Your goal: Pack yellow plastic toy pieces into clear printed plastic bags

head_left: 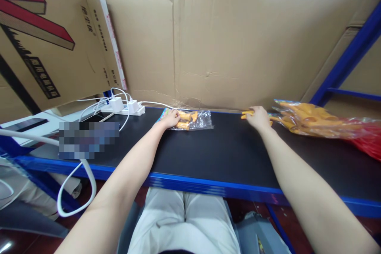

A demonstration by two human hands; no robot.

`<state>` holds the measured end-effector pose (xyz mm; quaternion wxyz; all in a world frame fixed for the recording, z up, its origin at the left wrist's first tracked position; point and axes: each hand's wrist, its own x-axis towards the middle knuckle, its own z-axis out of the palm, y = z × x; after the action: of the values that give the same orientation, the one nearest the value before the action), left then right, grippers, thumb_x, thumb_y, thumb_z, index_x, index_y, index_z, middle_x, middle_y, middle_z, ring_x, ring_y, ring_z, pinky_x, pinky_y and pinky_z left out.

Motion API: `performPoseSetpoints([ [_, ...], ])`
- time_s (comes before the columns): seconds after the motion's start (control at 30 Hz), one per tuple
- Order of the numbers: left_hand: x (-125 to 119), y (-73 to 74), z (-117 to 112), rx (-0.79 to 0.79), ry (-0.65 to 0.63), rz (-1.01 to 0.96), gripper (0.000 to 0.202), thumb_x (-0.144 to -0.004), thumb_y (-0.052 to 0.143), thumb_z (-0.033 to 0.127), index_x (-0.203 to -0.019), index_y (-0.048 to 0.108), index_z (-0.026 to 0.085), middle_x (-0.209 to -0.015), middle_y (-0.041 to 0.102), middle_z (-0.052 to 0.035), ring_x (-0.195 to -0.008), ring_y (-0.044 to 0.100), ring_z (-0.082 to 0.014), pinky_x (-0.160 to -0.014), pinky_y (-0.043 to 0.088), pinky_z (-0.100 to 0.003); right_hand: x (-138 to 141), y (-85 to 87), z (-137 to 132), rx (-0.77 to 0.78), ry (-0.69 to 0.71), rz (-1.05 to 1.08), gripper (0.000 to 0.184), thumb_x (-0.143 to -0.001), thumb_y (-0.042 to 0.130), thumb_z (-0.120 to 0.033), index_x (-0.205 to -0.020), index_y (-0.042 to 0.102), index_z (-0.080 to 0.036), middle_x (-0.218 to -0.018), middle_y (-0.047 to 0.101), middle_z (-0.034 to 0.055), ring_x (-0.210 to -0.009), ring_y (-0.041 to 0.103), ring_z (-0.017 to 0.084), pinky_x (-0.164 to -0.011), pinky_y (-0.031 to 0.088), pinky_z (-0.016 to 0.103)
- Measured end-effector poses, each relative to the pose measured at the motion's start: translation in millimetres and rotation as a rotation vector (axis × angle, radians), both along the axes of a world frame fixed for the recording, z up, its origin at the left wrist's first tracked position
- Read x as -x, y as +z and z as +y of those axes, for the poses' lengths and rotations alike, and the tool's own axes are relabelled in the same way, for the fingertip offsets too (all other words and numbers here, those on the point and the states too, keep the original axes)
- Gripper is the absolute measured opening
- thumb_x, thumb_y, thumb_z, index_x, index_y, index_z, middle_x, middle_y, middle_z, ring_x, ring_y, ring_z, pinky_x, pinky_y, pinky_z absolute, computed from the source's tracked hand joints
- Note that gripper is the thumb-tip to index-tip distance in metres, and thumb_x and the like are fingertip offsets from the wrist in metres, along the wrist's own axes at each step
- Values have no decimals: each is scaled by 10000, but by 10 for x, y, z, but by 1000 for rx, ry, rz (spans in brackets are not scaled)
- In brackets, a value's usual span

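Observation:
A clear plastic bag (205, 120) with a colourful header and several orange plastic pieces (194, 116) inside lies flat on the black tabletop (220, 154). At its left end, my left hand (170, 119) grips the bag with curled fingers. Farther right, my right hand (258, 117) is closed around a yellow-orange plastic piece (245, 114), whose thin ends stick out past the fingers; its exact kind I cannot make out. Just right of that hand lies a pile of bagged orange pieces (312, 118).
Red bagged items (367, 139) lie at the far right. To the left are a white power strip (139, 110) with chargers and cables, and a blurred-out object (89, 139). A cardboard sheet (226, 47) stands behind the table; a large printed box (74, 39) rises at left.

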<state>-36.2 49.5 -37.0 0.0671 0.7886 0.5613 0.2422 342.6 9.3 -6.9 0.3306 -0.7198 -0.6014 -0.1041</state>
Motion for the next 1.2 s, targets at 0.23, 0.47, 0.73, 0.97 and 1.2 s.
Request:
performPoseSetpoints([
  [0.23, -17, 5, -39, -5, 15, -13, 65, -786, 435, 271, -783, 457, 209, -990, 529, -50, -1031, 468, -211, -893, 376, -349, -310, -247, 18, 291, -220, -82, 443, -800, 469, -360, -1175, 519, -129, -1317, 401, 200, -1229, 317, 308, -966, 244, 504],
  [0.47, -8, -5, -20, -19, 15, 2, 77, -797, 432, 277, -792, 461, 206, -1014, 524, -65, -1042, 465, -222, -902, 369, -361, -289, -163, -12, 314, -316, -32, 440, -756, 484, -220, -1177, 518, -99, -1276, 417, 249, -1223, 311, 348, -946, 248, 499],
  [0.73, -23, 35, -72, 30, 13, -26, 60, -785, 437, 269, -781, 448, 210, -943, 531, -50, -1037, 466, -219, -885, 373, -349, -172, 8, -45, 453, -412, -51, 397, -731, 544, -195, -1108, 576, -75, -1235, 452, 274, -1212, 350, 375, -928, 230, 551],
  [0.97, -36, 61, -114, 22, 16, -46, 57, -780, 456, 266, -775, 450, 210, -961, 539, -54, -1029, 473, -225, -893, 360, -343, 112, 220, -53, 586, -364, -169, 271, -715, 569, -280, -943, 648, -157, -1071, 603, 183, -1026, 529, 335, -903, 258, 579],
  [1.2, -49, 81, -127, 50, 51, 5, 99, -801, 430, 273, -854, 478, 204, -985, 555, -56, -1045, 474, -219, -890, 364, -330, 368, 324, -166, 516, -263, -217, 412, -796, 453, -438, -975, 644, -120, -1044, 608, 204, -1020, 540, 332, -874, 320, 517],
])
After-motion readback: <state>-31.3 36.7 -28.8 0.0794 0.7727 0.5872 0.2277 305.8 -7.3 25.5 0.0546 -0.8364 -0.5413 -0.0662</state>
